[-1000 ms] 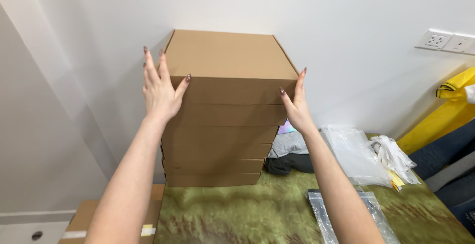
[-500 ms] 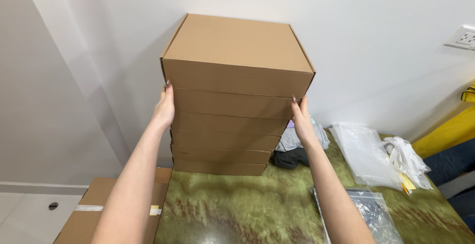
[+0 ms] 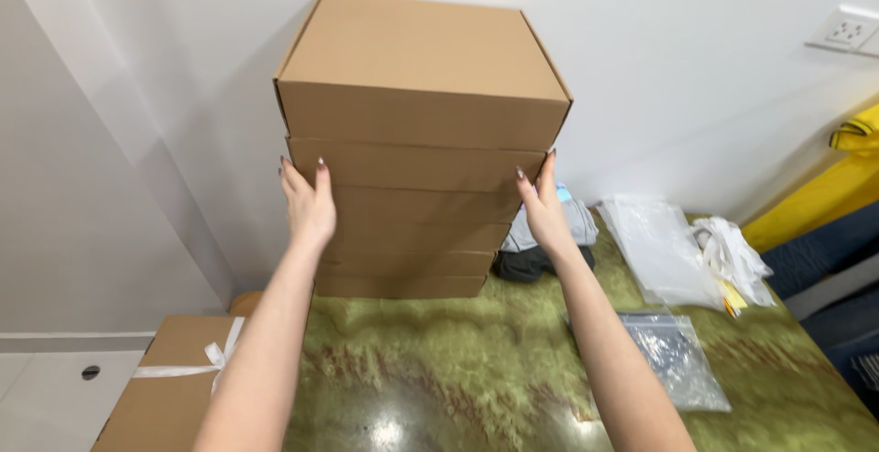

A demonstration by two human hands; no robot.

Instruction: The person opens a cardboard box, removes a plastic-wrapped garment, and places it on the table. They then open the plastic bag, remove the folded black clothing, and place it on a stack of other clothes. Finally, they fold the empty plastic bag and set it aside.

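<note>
A tall stack of several flat brown cardboard boxes (image 3: 417, 141) stands on a green marble table (image 3: 458, 370) against a white wall. My left hand (image 3: 307, 200) presses flat against the stack's left side, about at the third box down. On the right side my right hand (image 3: 542, 206) lies at the same height, fingers pointing up. Both palms touch the cardboard and squeeze the stack between them.
Behind the stack on the right lie grey and dark folded clothes (image 3: 540, 246). Clear plastic bags (image 3: 659, 241) and a zip bag (image 3: 673, 356) lie on the table's right. A brown box with a white ribbon (image 3: 174, 383) sits on the floor at left. Yellow fabric (image 3: 824, 191) is far right.
Both hands slid down the sides of the stack from the top boxes to the middle ones. The camera moved closer and tilted down.
</note>
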